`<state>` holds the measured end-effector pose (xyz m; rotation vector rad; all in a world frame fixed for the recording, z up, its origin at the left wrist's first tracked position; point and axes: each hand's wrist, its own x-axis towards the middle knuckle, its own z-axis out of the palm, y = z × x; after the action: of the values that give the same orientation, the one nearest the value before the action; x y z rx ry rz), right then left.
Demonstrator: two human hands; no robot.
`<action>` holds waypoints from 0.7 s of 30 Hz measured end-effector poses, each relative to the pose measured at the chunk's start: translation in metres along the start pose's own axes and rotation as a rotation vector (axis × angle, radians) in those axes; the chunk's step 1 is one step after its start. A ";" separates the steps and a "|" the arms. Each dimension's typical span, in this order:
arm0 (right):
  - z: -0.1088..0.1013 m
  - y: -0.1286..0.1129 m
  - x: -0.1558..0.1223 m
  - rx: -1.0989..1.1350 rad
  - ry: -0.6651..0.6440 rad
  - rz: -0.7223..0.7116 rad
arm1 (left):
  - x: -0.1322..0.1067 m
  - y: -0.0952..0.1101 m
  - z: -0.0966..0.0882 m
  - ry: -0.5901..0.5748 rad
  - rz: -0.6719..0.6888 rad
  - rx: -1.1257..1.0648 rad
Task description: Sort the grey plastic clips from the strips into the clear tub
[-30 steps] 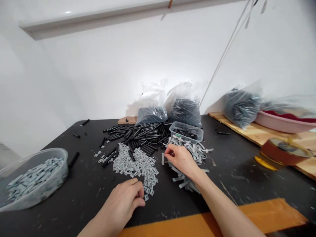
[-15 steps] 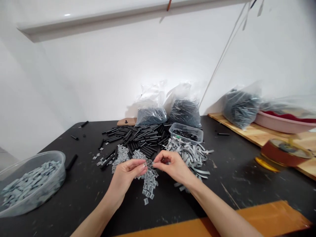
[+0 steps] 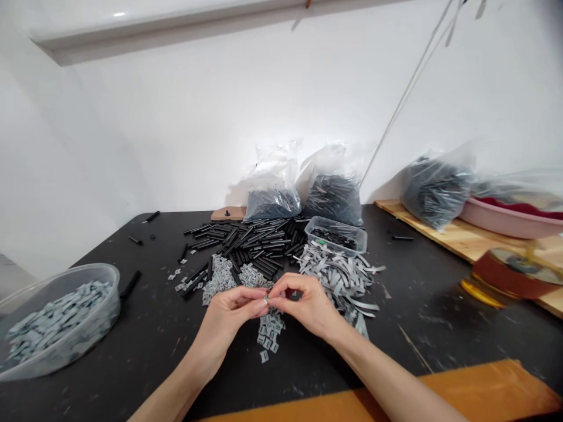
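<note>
My left hand (image 3: 231, 313) and my right hand (image 3: 305, 302) meet fingertip to fingertip above the black table (image 3: 417, 316), both pinched on a small grey piece (image 3: 266, 299). Just below and behind them lies a heap of small grey clips (image 3: 246, 284). A heap of longer grey strips (image 3: 338, 275) lies right of my right hand. Behind both heaps spreads a pile of black rods (image 3: 250, 240).
A clear bowl of grey parts (image 3: 57, 319) stands at the left. A small clear tub (image 3: 336, 235) holds black bits. Plastic bags of dark parts (image 3: 303, 190) lean at the wall; another bag (image 3: 435, 187), a pink basin (image 3: 510, 214) and a tape roll (image 3: 510, 272) sit on a wooden board at right.
My left hand rose from the table edge and my right hand left the strip heap; both came together over the clips and now pinch one small piece between them.
</note>
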<state>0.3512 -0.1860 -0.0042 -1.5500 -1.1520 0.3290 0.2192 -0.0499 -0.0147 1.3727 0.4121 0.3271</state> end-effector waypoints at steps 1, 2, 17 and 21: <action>0.000 0.000 0.000 0.000 -0.002 -0.008 | 0.000 0.000 0.000 -0.006 0.002 0.007; 0.000 0.000 0.000 -0.002 -0.002 -0.017 | -0.001 0.000 -0.001 -0.012 0.005 0.014; -0.004 0.001 0.003 0.295 -0.111 0.188 | -0.004 0.007 0.002 0.045 0.128 0.129; -0.002 0.001 0.002 0.474 -0.086 0.334 | -0.004 0.005 0.004 0.034 0.185 0.191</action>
<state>0.3536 -0.1857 -0.0035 -1.3052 -0.7978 0.8361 0.2174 -0.0545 -0.0090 1.5988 0.3517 0.4727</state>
